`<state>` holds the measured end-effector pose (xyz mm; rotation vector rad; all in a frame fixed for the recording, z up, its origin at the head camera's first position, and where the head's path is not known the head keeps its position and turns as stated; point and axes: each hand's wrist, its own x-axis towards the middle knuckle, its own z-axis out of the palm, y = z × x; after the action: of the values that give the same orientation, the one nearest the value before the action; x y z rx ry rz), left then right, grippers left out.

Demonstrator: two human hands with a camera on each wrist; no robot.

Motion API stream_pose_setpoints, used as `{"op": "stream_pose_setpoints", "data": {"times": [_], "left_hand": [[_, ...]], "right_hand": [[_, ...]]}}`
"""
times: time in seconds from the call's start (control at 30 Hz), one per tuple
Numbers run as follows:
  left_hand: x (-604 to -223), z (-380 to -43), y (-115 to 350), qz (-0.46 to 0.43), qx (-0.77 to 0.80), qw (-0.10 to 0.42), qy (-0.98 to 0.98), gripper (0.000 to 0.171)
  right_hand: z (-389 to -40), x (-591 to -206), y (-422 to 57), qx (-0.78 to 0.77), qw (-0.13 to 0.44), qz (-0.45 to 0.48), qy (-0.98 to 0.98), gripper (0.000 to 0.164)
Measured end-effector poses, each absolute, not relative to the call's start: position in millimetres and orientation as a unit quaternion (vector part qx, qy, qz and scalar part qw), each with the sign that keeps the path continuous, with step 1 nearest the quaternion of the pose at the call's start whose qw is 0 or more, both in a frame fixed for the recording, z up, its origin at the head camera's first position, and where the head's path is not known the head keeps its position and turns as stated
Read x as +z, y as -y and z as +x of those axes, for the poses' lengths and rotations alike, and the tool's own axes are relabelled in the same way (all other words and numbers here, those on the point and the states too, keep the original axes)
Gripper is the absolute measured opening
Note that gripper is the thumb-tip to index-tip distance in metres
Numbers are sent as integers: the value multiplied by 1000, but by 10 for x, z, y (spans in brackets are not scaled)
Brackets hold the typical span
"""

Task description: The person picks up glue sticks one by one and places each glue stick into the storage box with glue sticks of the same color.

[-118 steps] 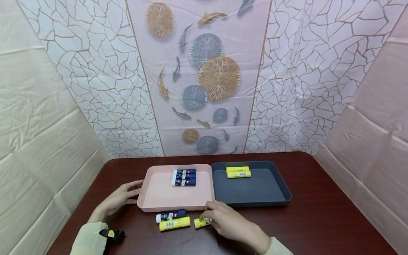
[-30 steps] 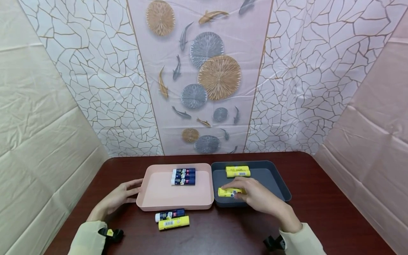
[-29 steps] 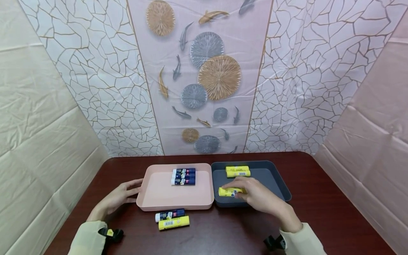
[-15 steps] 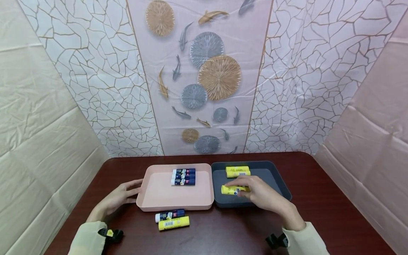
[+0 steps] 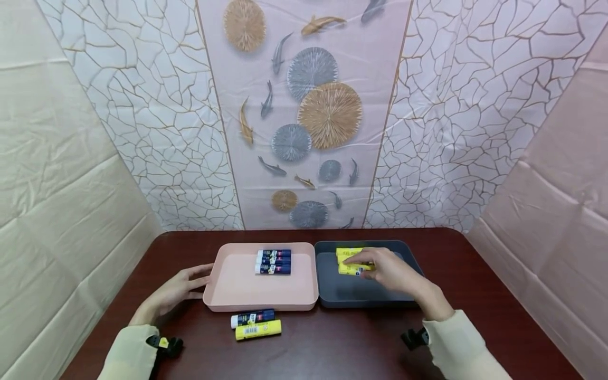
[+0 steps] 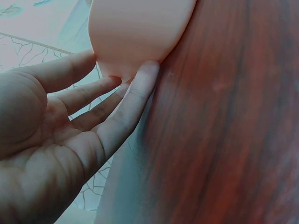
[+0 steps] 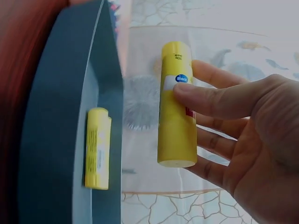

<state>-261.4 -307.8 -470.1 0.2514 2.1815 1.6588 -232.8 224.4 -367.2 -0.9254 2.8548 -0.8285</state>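
In the right wrist view, my right hand point(image 7: 252, 116) pinches a yellow glue stick point(image 7: 177, 121) between thumb and fingers. The head view has that hand over the dark grey tray point(image 5: 342, 298), close in front of the yellow glue sticks point(image 5: 347, 252) lying at its back, partly covering them. At the left, my left hand point(image 5: 173, 293) touches the left end of the pink tray point(image 5: 237, 295) with fairly straight fingertips point(image 6: 147, 70). Three navy glue sticks point(image 5: 273, 261) with white ends lie in a stack of rows inside the pink tray.
On the table before the pink tray lie a navy glue stick point(image 5: 253, 318) and a yellow glue stick point(image 5: 258, 330), side by side. Both trays stand edge to edge on the dark red wooden table point(image 5: 323, 353). A patterned cloth point(image 5: 304, 174) hangs behind.
My right hand picked up a yellow glue stick from the table, brought it over the grey tray, then moved it back toward the others there. My left hand has stayed at the pink tray.
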Motion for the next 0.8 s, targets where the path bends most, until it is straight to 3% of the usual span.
{"op": "stream_pose_setpoints", "data": {"times": [0.3,0.8], "left_hand": [[-4695,-2598,3063,77,596,192,-776,67],[-4715,-2605,3078,96,604,192,-767,67]], "right_hand": [[-2552,-3615,-2307,-211,6,-329,-921,42],[-2835,-3706,-2396,-166,61,-360,-916,42]]}}
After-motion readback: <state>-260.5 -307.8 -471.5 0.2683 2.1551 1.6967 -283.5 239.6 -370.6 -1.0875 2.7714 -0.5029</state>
